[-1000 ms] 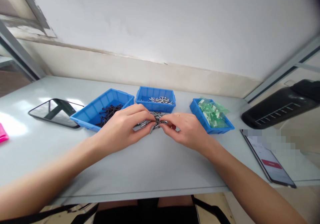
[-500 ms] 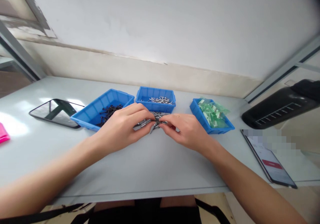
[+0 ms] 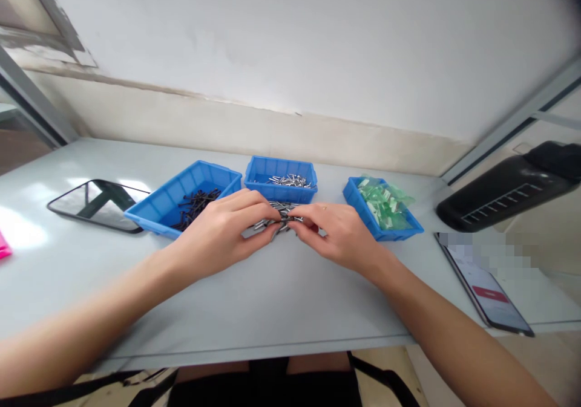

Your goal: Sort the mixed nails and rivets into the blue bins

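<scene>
My left hand (image 3: 227,228) and my right hand (image 3: 338,231) meet over a small heap of silver, screw-like metal pins (image 3: 284,206) on the table. Thumb and fingers of each are pinched closed, the two sets of fingertips almost touching. Something small and dark shows between them, too small to name. Behind my left wrist stands a blue bin of black screws (image 3: 200,204), partly covered by that hand. Just beyond the heap is a blue bin (image 3: 281,192) with more silver pins in it. Part of the heap is hidden under my fingers.
To the right, a blue bin (image 3: 394,235) holds green plastic packets (image 3: 385,204). A phone (image 3: 490,292) and a black bottle (image 3: 503,186) lie at the right side. A black-rimmed mirror-like panel (image 3: 97,207) lies left; something pink (image 3: 3,248) is at the far-left edge.
My hands stay pinched together over the heap, with only slight finger movement. The whole view has shifted a little; the bins stand where they were.
</scene>
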